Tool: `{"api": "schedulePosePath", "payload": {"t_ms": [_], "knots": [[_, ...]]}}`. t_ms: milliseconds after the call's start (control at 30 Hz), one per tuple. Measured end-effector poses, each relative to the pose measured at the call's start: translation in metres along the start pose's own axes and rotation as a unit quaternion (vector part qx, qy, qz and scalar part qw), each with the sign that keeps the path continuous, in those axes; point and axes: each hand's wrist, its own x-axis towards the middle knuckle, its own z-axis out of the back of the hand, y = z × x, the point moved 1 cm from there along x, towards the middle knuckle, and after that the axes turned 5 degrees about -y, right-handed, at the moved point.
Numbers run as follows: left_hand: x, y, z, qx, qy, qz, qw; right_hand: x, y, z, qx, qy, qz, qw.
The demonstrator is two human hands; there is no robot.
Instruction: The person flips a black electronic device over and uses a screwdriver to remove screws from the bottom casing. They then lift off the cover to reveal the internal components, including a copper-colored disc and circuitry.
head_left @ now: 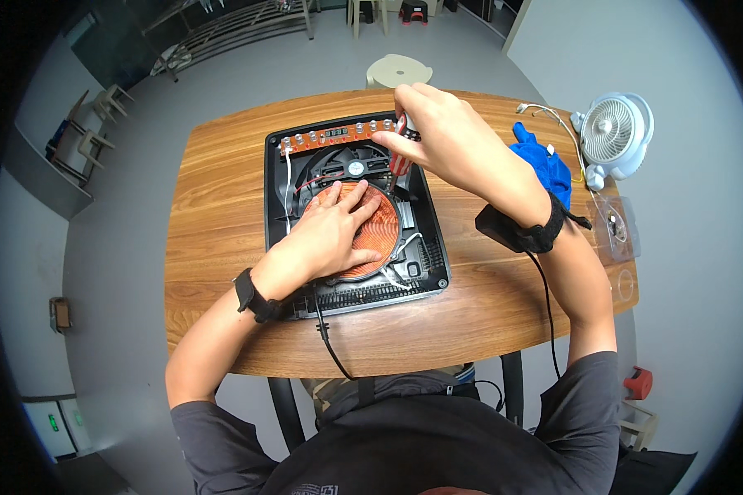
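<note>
An opened induction cooker (433, 223) lies on the wooden table in front of me, its black housing exposed. My left hand (326, 231) rests flat on the round copper coil (380, 227), fingers spread. Closed around the red-and-clear handle of a screwdriver (400, 155), my right hand (446, 132) is above the housing's far right part. The screwdriver points down beside the coil's upper right edge; its tip is too small to make out. An orange control board (338, 134) runs along the far edge, with a black cooling fan (326, 165) between it and the coil.
On the table's (223, 190) right side are a blue cloth-like item (545, 169), a white desk fan (615, 132) and a clear plastic box (617, 227) with small parts. A black power cord (325, 334) hangs over the near edge. A stool (398, 70) stands beyond the table.
</note>
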Motion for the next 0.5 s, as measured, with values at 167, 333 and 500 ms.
{"api": "schedulePosePath", "payload": {"t_ms": [167, 333, 500], "knots": [[0.001, 0.002, -0.002, 0.003, -0.005, -0.005, 1.0, 0.001, 0.0, -0.004, -0.105, -0.003, -0.054, 0.993], [0.001, 0.0, 0.001, 0.0, 0.004, 0.003, 1.0, 0.006, 0.007, 0.009, -0.164, 0.062, -0.106, 0.979], [0.002, -0.001, 0.002, 0.007, 0.009, -0.001, 1.0, 0.0, -0.001, 0.02, -0.149, 0.05, -0.053, 0.986]]}}
